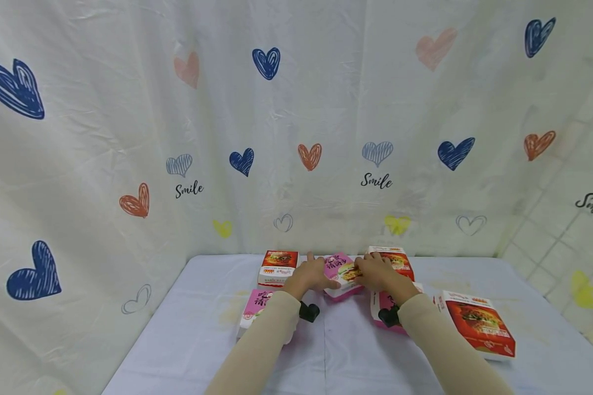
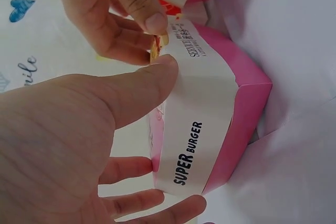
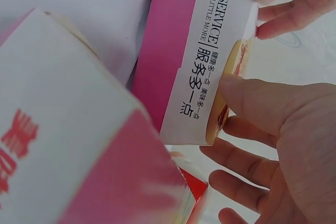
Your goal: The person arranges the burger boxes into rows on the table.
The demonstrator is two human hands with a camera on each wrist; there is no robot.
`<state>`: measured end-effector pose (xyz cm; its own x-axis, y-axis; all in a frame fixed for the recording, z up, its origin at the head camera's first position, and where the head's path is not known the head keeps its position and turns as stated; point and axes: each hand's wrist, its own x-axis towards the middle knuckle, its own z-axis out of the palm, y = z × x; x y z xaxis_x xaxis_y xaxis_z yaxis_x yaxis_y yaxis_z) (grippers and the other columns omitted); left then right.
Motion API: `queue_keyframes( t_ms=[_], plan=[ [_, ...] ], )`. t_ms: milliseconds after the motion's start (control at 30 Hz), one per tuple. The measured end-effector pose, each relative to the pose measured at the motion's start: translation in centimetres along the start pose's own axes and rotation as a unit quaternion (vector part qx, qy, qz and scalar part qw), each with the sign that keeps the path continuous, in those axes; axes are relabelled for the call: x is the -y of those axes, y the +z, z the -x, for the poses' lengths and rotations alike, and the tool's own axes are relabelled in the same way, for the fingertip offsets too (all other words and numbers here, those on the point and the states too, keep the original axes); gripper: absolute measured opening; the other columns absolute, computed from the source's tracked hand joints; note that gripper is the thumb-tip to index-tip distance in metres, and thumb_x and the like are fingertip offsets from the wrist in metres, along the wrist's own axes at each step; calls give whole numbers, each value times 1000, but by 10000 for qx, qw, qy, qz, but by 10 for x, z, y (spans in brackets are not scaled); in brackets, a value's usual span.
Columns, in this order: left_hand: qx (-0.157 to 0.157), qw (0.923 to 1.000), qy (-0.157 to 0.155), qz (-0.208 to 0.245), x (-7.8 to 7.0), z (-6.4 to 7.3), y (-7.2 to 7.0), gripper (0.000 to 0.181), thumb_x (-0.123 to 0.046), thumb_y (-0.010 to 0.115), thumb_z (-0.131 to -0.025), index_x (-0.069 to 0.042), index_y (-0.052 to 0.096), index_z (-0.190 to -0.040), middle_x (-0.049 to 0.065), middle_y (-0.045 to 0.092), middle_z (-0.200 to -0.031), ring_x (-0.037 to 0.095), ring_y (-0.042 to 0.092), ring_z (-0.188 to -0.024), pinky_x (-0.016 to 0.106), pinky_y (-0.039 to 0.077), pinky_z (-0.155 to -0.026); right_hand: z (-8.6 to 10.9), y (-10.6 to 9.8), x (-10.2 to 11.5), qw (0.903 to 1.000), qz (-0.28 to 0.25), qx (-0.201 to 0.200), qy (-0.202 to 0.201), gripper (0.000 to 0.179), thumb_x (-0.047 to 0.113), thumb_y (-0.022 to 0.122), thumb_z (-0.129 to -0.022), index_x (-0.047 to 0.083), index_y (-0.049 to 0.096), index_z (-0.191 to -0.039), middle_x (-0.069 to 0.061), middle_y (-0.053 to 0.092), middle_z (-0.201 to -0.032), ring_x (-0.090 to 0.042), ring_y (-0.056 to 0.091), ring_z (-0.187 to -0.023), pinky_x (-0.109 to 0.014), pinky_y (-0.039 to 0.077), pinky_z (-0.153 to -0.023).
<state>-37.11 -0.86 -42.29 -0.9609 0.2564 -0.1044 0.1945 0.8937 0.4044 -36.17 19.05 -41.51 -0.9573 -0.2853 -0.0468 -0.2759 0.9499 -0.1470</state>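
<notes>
A pink and white burger box (image 1: 343,274) with a burger picture sits turned at an angle between the two hands. On its left side is my left hand (image 1: 310,275); in the left wrist view the thumb presses the white face marked SUPER BURGER (image 2: 186,150), with the other fingers along the side. My right hand (image 1: 379,273) holds the opposite side. Its thumb lies on the box's edge near the burger picture in the right wrist view, the fingers behind the corner. Another pink burger box (image 1: 382,307) stands below the right wrist, partly hidden by the arm.
A red burger box (image 1: 279,264) stands back left, another red box (image 1: 400,263) back right beside the right hand. A pink box (image 1: 257,307) lies under the left forearm, and a larger red box (image 1: 479,323) is at right. A heart-print curtain (image 1: 296,109) hangs behind the white-covered table (image 1: 188,329).
</notes>
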Motion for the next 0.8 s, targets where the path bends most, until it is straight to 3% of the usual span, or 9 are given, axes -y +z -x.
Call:
queue_keyframes(
  t_ms=[267,800],
  plan=[
    [137,9996,201,-135,1,1,-3,82,-50,79,-86,-6,48,-149,15,46,-147,27,57,-115,47,50,-106,0,1,0,10000,-59,-37,5,37,30,73,-95,7,63,-123,-17,64,-126,-43,48,-124,-71,34,-107],
    [223,9986,436,-204,4,-2,-4,71,-38,76,-91,-9,49,-151,18,46,-150,28,58,-116,48,48,-107,-1,6,1,9999,84,-131,-54,42,29,73,-94,7,63,-129,-18,64,-129,-40,49,-122,-71,34,-107]
  ],
)
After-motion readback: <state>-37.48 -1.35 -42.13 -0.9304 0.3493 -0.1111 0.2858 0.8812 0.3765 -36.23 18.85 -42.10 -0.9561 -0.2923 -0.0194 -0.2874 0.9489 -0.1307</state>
